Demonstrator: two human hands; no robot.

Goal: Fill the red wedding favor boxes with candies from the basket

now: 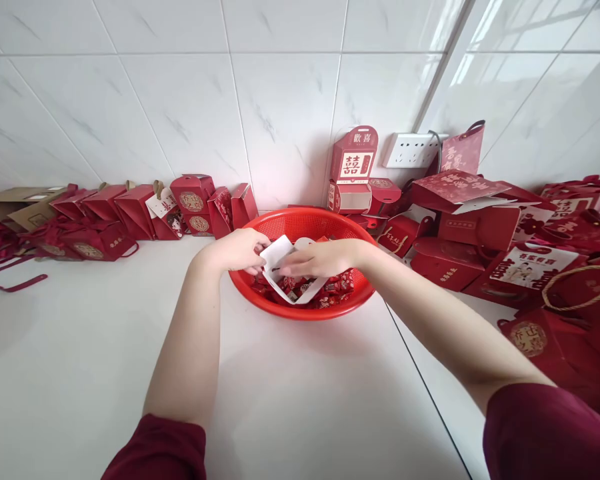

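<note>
A red plastic basket stands against the tiled wall, holding several red-wrapped candies. Over it is an unfolded-topped paper box with a white inside, tilted, its open mouth toward me. My left hand grips the left side of this box, fingers curled round its edge. My right hand reaches across from the right, its slightly blurred fingers stretched out at the box's mouth. Whether anything small lies under those fingers is hidden.
Along the wall at left runs a row of filled red gift boxes. A loose red ribbon strip lies before them. At right, red boxes are piled up, near a white power socket. A seam crosses the white table.
</note>
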